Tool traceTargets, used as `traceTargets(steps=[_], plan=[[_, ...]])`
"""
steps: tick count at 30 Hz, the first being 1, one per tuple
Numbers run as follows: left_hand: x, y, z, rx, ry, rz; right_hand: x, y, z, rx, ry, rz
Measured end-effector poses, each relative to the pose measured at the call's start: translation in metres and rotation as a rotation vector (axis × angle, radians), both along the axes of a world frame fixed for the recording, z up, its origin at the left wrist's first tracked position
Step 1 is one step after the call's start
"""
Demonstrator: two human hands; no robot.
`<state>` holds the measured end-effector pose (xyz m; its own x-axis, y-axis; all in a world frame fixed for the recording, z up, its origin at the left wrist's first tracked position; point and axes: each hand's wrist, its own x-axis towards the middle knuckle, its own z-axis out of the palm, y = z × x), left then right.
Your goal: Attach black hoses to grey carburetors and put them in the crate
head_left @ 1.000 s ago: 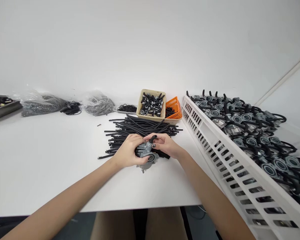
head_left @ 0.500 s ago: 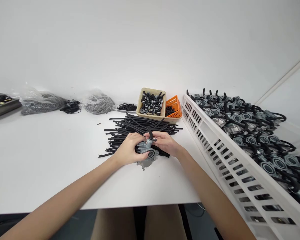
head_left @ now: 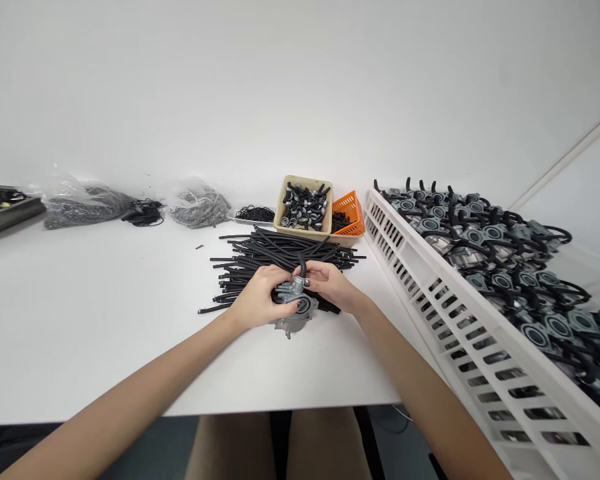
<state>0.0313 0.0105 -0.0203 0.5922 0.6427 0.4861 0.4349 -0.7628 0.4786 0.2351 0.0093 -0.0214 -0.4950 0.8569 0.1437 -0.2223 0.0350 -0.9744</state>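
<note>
White table [head_left: 105,293]: hands [head_left: 258,299] [head_left: 329,283] grip grey carburetor [head_left: 291,325] with black hose [head_left: 303,268].

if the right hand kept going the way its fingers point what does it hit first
The right hand is already against the grey carburetor, at its black hose; beyond that lies the left hand, though depth is unclear.

No readable text or labels anywhere

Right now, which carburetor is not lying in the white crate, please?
The carburetor held between the left hand and right hand, in front of the black hoses; the others all lie in the white plastic crate.
</note>
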Motion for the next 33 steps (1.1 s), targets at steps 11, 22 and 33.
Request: traceTargets(steps=[11, 22, 33], plan=[[-0.0005, 0.0009, -0.0025, 0.036, -0.017, 0.0, 0.0017, 0.001, -0.003, 0.058, 0.06, 0.036], [-0.0005, -0.0015, 0.0005, 0.028, -0.017, -0.017, 0.0021, -0.0022, 0.0029, -0.01, 0.039, 0.019], [-0.0013, 0.0004, -0.0019, 0.035, 0.0, -0.003, 0.0011, -0.0009, -0.0006, 0.041, 0.103, 0.043]])
